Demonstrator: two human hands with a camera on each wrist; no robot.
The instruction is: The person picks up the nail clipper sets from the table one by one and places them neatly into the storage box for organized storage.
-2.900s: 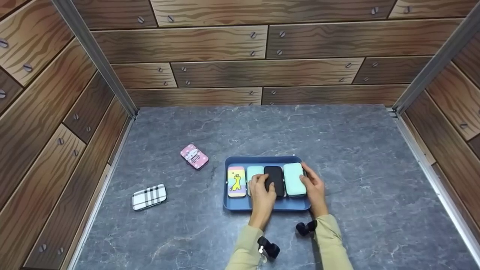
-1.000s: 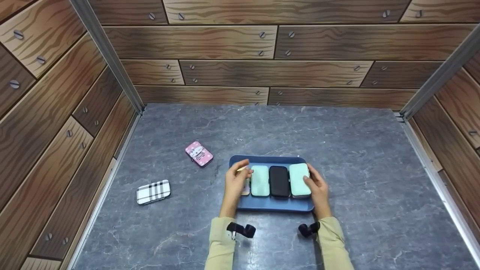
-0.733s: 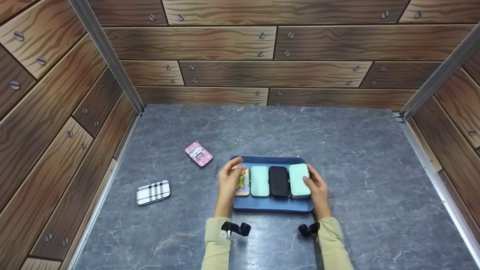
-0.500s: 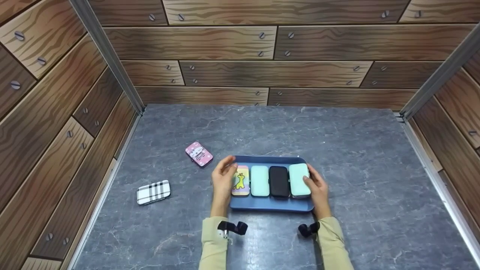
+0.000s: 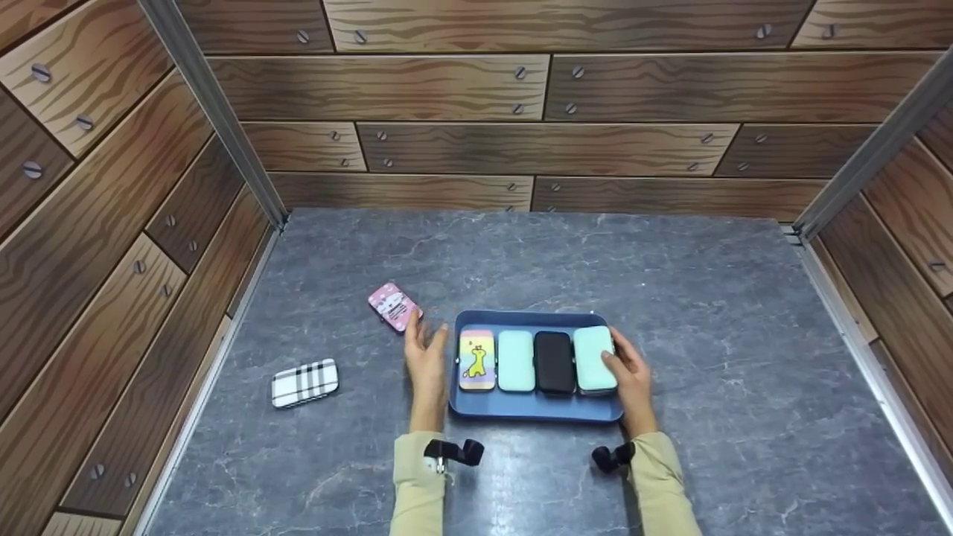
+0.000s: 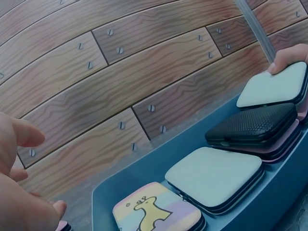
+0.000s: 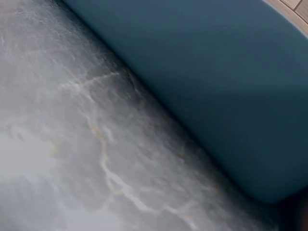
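Observation:
A blue tray (image 5: 536, 412) holds a row of small zip-less hard cases: a striped giraffe case (image 5: 477, 360), a mint-green case (image 5: 516, 362), a black case (image 5: 555, 363) and another mint-green case (image 5: 594, 359) at the right end. In the left wrist view, pink shows beneath the black case and the right-end one. My right hand (image 5: 633, 378) grips that right-end mint-green case, thumb on top, at the tray's right side. My left hand (image 5: 426, 368), fingers apart and holding nothing, is left of the tray; its fingertips overlap the corner of a pink cat-patterned case (image 5: 393, 305).
A white-and-black plaid case (image 5: 304, 383) lies on the grey marbled table (image 5: 335, 461) at the left. Wood-patterned walls (image 5: 417, 89) with metal corner posts enclose the back and sides.
My left hand has left the black case, passed over the giraffe case and moved left out of the tray to the pink case. My right hand has stayed at the right-end mint-green case.

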